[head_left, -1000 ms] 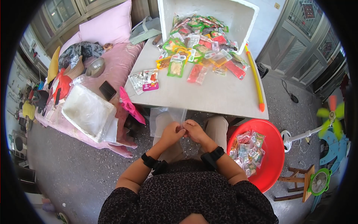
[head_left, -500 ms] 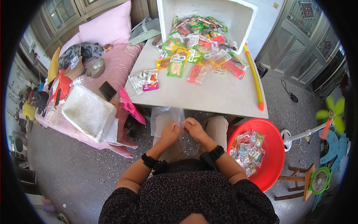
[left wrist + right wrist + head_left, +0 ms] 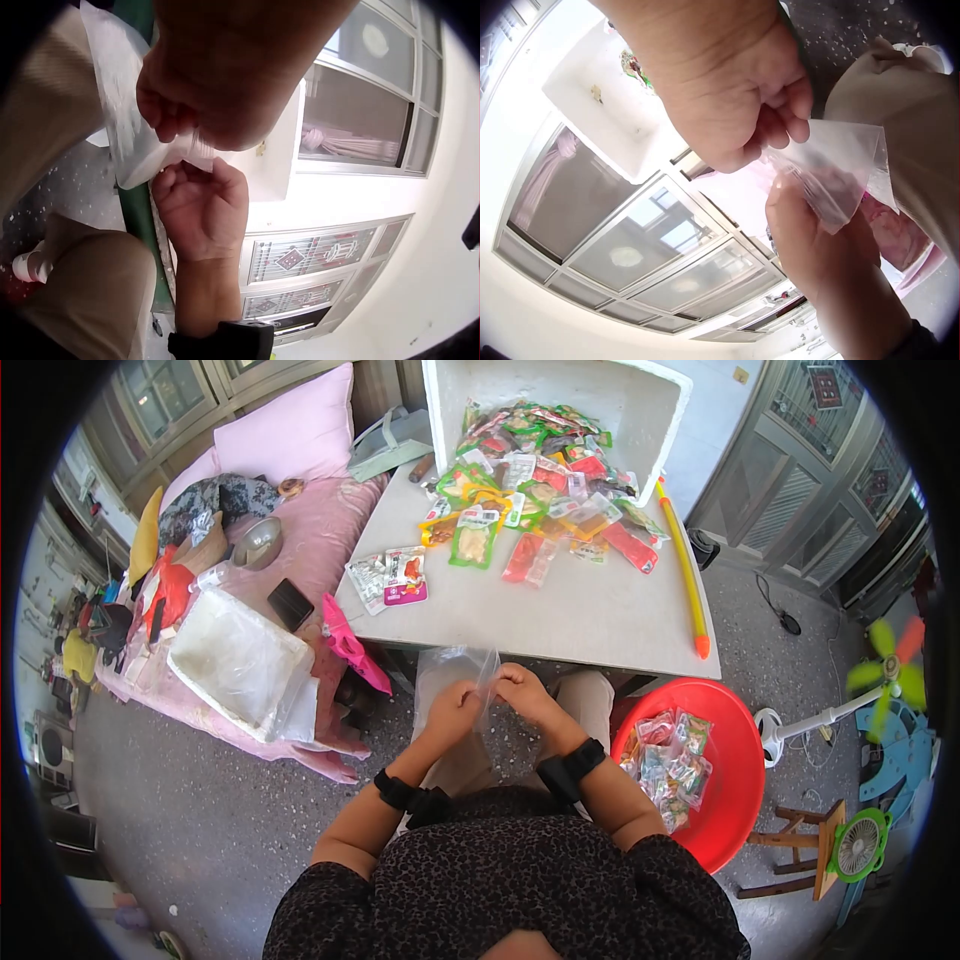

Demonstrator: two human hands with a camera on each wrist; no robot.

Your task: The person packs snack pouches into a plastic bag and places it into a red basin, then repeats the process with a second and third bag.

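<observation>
A clear plastic bag (image 3: 437,669) hangs between the hands, over the lap and below the table's front edge. The left hand (image 3: 453,710) pinches its top edge with curled fingers. Close beside it, the right hand (image 3: 523,693) pinches the same edge. In the left wrist view the bag (image 3: 120,97) droops away from the left hand (image 3: 202,82) and the right hand (image 3: 204,210), which nearly meet at its edge. The right wrist view has the right hand (image 3: 727,82) and left hand (image 3: 821,240) gripping the bag (image 3: 844,150); it looks flat and holds nothing visible.
On the table (image 3: 460,610) colourful food packets (image 3: 473,538) spill from a white foam box (image 3: 648,420). A yellow stick (image 3: 684,570) lies along its right side. A red basin (image 3: 735,760) with packets stands right. At left, a foam tray (image 3: 235,660) rests on a pink-covered bed.
The hands were close together a second ago and have moved slightly apart, the right hand shifting up a little. The bag's edge is drawn between them, and its sheet has swung slightly.
</observation>
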